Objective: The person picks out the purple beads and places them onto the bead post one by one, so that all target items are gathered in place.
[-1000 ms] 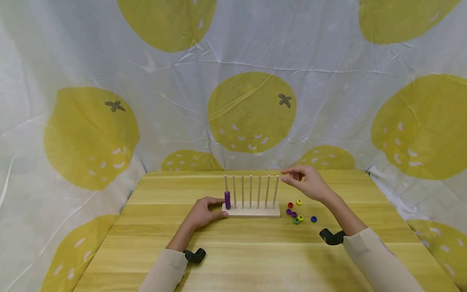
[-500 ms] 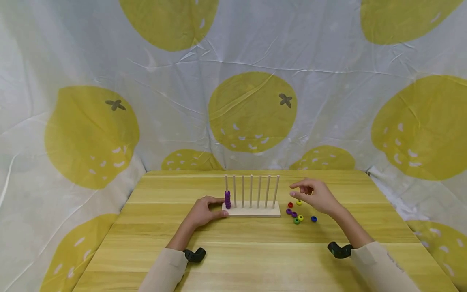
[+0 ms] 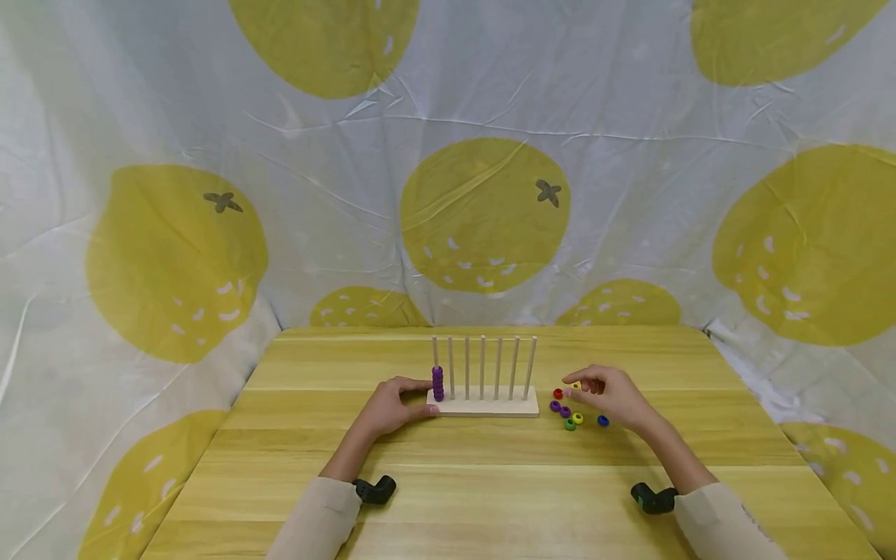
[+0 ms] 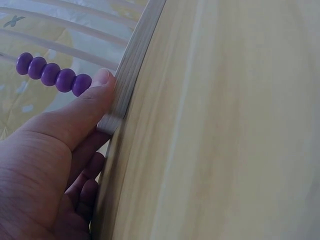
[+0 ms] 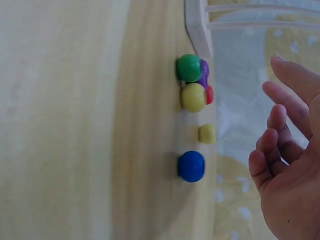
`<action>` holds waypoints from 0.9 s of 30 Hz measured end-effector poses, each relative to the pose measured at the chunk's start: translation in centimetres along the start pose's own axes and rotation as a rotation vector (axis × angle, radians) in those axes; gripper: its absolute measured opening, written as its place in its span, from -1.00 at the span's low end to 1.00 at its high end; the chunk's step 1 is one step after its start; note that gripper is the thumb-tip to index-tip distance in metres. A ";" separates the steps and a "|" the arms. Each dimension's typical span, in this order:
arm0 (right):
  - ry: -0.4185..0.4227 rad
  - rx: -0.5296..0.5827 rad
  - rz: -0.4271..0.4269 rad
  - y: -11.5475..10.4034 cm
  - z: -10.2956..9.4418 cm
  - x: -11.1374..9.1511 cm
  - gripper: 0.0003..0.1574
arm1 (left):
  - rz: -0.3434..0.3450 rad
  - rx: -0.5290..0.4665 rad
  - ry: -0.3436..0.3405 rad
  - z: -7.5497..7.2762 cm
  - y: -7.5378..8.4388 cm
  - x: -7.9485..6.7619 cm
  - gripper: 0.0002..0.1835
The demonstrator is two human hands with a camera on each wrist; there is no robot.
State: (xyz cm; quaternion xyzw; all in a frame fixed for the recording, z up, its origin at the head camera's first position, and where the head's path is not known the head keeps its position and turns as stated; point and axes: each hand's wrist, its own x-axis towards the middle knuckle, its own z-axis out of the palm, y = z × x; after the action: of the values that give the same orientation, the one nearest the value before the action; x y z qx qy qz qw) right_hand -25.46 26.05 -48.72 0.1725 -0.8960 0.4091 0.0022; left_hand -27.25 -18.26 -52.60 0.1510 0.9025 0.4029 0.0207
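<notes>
My left hand (image 3: 392,406) grips the left end of a pale wooden rack base (image 3: 483,407) with upright pegs, thumb over its front edge. A stack of several purple beads (image 4: 49,74) sits on the leftmost peg, just by that thumb; the other pegs hold no beads. Over the loose beads to the right of the rack hovers my right hand (image 3: 610,394), thumb and forefinger apart, nothing held. Under and beside it lie a red bead (image 3: 558,393), two yellow beads (image 5: 193,97), two purple beads (image 3: 565,411), a green bead (image 5: 189,68) and a blue bead (image 5: 191,166).
The rack and beads share a light wooden table (image 3: 476,498). Behind the table hangs a pale cloth (image 3: 616,210) with large yellow fruit prints. Black wrist devices (image 3: 375,490) are strapped at both sleeves.
My right hand has come away from the rack's rightmost peg, moving right and down to the loose beads. My left hand stays on the base.
</notes>
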 end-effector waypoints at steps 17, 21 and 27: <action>-0.057 0.021 0.072 2.4 1.4 -1.1 -0.70 | 0.004 -0.006 0.005 0.0 0.2 -0.2 -0.38; -0.076 0.003 0.076 2.9 1.5 -1.1 -0.70 | -0.002 -0.013 0.008 0.0 0.3 -0.2 -0.39; -0.085 -0.027 0.042 3.4 1.8 -0.9 -0.73 | -0.003 -0.006 0.010 0.0 0.4 -0.2 -0.39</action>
State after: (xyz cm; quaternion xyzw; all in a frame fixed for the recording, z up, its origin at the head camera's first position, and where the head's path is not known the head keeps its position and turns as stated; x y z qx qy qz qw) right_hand -25.48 27.10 -52.52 0.1710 -0.9041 0.3894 -0.0421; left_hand -26.95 -18.08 -52.31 0.1477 0.9016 0.4061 0.0174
